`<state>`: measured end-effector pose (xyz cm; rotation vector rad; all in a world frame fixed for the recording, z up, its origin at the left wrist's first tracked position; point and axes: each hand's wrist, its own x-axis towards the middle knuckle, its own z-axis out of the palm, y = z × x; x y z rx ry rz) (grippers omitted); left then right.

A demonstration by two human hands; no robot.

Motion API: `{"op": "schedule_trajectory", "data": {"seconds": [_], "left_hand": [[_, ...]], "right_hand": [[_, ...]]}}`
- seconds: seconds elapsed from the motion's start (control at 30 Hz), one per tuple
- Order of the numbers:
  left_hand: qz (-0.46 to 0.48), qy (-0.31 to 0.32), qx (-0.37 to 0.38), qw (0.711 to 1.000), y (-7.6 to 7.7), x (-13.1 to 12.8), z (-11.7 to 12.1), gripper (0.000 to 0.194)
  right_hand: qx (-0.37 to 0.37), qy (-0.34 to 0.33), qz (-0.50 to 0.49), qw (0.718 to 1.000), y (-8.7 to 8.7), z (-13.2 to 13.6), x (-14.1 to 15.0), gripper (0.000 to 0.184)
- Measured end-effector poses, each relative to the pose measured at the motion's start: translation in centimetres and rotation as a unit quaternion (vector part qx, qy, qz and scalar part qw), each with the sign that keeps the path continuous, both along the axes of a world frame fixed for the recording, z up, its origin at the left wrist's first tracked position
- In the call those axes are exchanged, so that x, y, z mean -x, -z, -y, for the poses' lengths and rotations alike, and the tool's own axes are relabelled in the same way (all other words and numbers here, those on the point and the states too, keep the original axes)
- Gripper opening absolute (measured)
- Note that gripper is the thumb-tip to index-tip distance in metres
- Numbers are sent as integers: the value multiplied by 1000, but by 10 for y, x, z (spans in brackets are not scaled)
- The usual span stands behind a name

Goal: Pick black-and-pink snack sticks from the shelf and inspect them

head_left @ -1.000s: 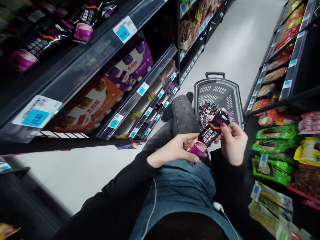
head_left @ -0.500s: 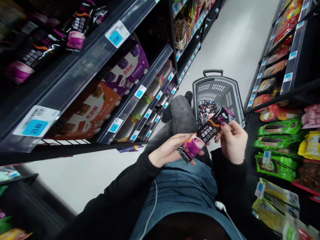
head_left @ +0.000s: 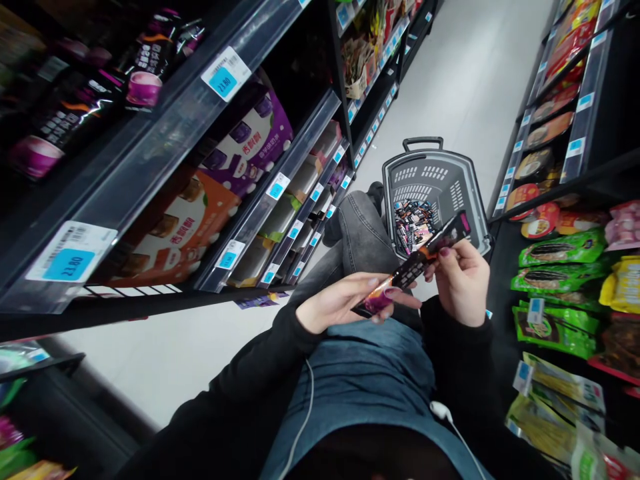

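A long black drink sachet (head_left: 411, 268) with a purple cup printed on it is held slantwise between my hands, above my lap. My left hand (head_left: 345, 299) grips its lower end, with fingers around the printed cup. Thumb and fingers of my right hand (head_left: 461, 280) pinch it near the upper end. The sachet is tilted, so its front shows only narrowly. Just beyond it, a grey shopping basket (head_left: 445, 172) stands on the floor, with a heap of small, mixed-colour pieces (head_left: 414, 220) inside, too small to name.
Similar black sachets (head_left: 145, 63) lie on the upper left shelf. Below them are purple boxes (head_left: 255, 137) and orange boxes (head_left: 175, 230). Green snack bags (head_left: 560, 267) fill the right shelf. An aisle floor (head_left: 480, 60) runs ahead between shelves. A white earphone cord (head_left: 309, 407) hangs over my front.
The sachet has turned about its length, so its printed front now shows edge-on. Left-hand fingers have come over its lower end. The view has shifted slightly.
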<state>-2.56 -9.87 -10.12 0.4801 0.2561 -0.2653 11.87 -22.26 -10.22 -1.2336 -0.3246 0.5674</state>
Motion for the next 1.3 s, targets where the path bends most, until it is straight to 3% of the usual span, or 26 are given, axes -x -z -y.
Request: {"op": "schedule_trajectory", "data": {"seconds": [0.1,0.23,0.33,0.43,0.63,0.73,0.87,0.97,1.17,1.3], "left_hand": [[-10,14,-52,998,-2,-2,0,49],[-54,-44,-223,972,-13,-6,2,42],[-79,-75,-322,940,-21,-8,4,36],[-81,-82,-363,924,-22,-9,6,36],[-57,-76,-401,911,-14,-6,11,35],[-47,-65,-452,888,-13,-4,11,37],[-45,-32,-524,850,-16,-4,10,36],[-35,-12,-529,848,-17,-4,8,38],[-14,-5,-366,931,-12,-3,3,43],[-37,-43,-343,938,-8,-3,1,39]], "right_hand": [[-18,-29,-18,999,-2,1,3,31],[-53,-37,-21,998,-1,5,6,48],[-39,-25,2,999,5,8,4,38],[-1,-7,5,1000,14,10,0,27],[27,33,38,998,23,10,-1,28],[29,49,29,998,21,8,0,26],[-21,146,-26,989,15,1,2,19],[-57,194,-51,978,11,-2,1,21],[-60,191,-67,977,9,1,-4,26],[-48,184,-73,979,10,4,-5,26]]}}
